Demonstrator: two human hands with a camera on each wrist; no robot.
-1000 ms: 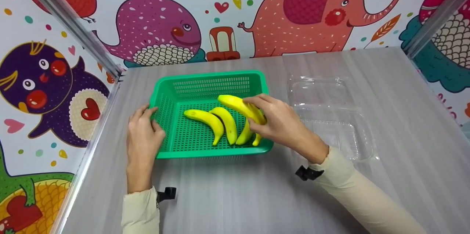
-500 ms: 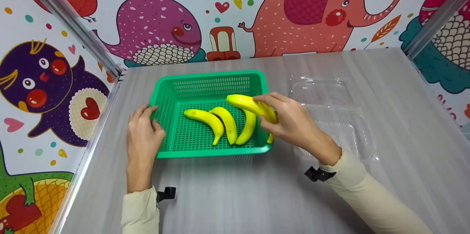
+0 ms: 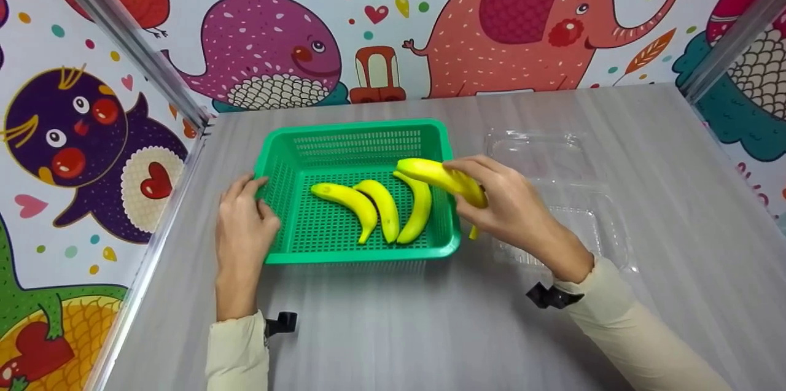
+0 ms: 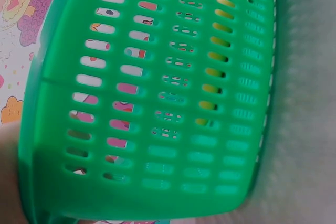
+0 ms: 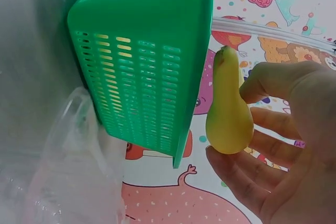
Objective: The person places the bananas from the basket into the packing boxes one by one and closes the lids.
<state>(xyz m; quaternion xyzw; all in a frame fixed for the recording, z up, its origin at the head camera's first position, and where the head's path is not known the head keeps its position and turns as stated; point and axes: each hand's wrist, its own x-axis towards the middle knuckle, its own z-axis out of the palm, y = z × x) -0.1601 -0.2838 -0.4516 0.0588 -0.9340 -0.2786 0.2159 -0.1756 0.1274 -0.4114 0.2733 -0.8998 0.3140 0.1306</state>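
The right hand (image 3: 506,201) is holding one banana (image 3: 439,176) above the right rim of the green basket (image 3: 362,256). Thumb and fingers are curving around the fruit from opposite sides, closed down to its thickness. One end is projecting past the fingertips over the basket's interior; a second yellow tip is showing below the hand, just outside the basket's right rim. In the right wrist view, fruit and rim are standing slightly apart.

The left hand (image 3: 242,225) is gripping the basket's left rim, its fingers bending over the edge.

Three other bananas (image 3: 385,210) are lying close together on the basket's floor, the rightmost near the right wall. A wider stretch of mesh floor is separating the leftmost from the left wall.

A clear plastic container (image 3: 580,216) is lying to the right of the basket, its two sections spread flat and partly hidden behind the right hand. The tabletop (image 3: 381,329) is extending in front of the basket; a printed wall (image 3: 264,35) is standing behind it.
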